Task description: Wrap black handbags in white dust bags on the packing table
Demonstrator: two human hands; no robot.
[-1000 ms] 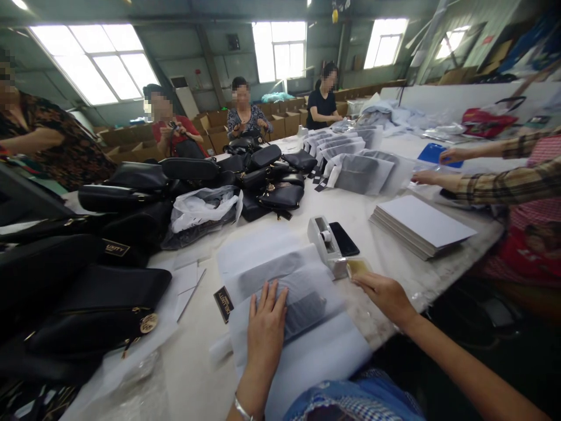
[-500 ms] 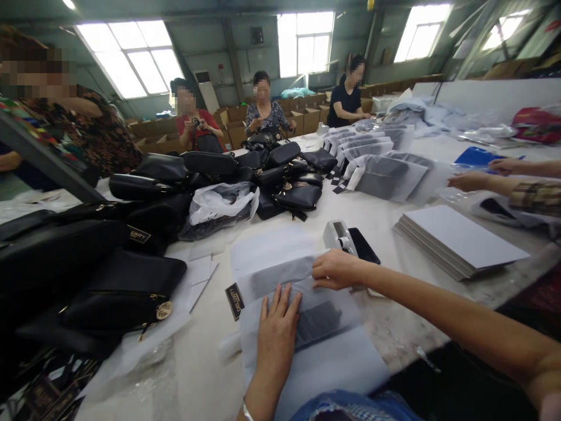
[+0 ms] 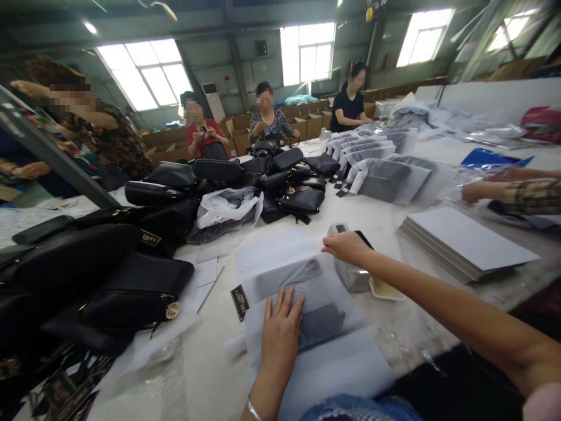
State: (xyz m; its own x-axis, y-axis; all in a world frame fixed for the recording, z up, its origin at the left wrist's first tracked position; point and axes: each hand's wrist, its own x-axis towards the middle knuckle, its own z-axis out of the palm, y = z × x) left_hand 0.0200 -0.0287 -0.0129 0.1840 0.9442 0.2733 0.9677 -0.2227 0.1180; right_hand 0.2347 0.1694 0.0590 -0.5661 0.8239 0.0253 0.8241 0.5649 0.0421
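Observation:
My left hand (image 3: 283, 327) lies flat, fingers spread, on translucent white tissue paper (image 3: 342, 368) folded over a dark bag (image 3: 322, 324). A black tag with gold lettering (image 3: 239, 302) sticks out at the left side of the wrapped bag. My right hand (image 3: 346, 245) is just above the far right corner of the paper, in front of the grey tape dispenser (image 3: 350, 275). Its fingers are pinched together; whatever may be between them is too small to make out. The hand partly covers the dispenser and a dark phone-like object (image 3: 364, 238) behind it.
Black handbags (image 3: 135, 286) are heaped at left and beyond the paper, with a crumpled plastic bag (image 3: 228, 207) among them. Wrapped bags (image 3: 381, 178) stand in a row at back right. A stack of white boards (image 3: 473, 237) lies right, near a co-worker's hands (image 3: 477, 190).
My right hand has moved up and slightly right, off the tissue paper to the tape dispenser. My left hand stays pressed on the paper. The co-worker's hands at right have shifted.

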